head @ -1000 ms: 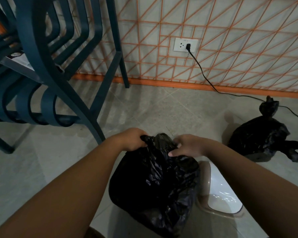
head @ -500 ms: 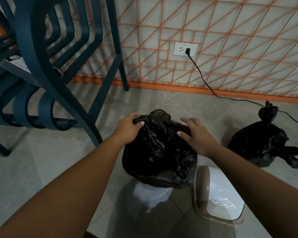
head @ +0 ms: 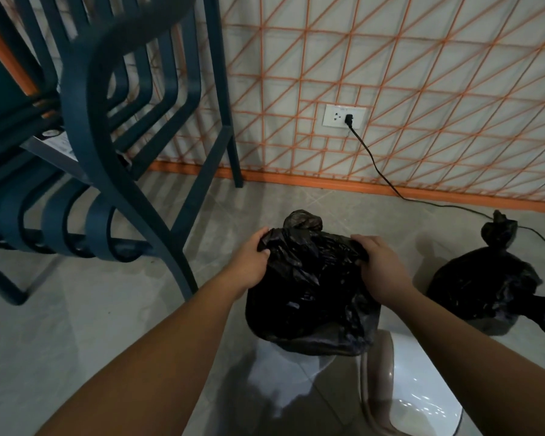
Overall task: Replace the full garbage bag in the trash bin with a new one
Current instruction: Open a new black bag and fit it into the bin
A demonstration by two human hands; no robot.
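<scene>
A black garbage bag (head: 309, 287) covers the top of a white trash bin (head: 283, 369) in the lower middle of the head view. My left hand (head: 252, 265) grips the bag's left edge and my right hand (head: 378, 265) grips its right edge, both pressing the plastic outward over the bin's mouth. The bin's rim is hidden under the bag. A tied, full black garbage bag (head: 485, 287) lies on the floor to the right. The bin's white lid (head: 422, 401) with a beige rim lies on the floor at the lower right.
Stacked dark blue chairs (head: 101, 146) fill the left side, their legs close to my left arm. A black power cord (head: 390, 187) runs from a wall socket (head: 345, 116) along the floor behind the tied bag. An orange-lined wall closes the far side.
The bag has moved away from me and down onto the bin. My hands have shifted from its gathered top to its two sides, spreading it apart.
</scene>
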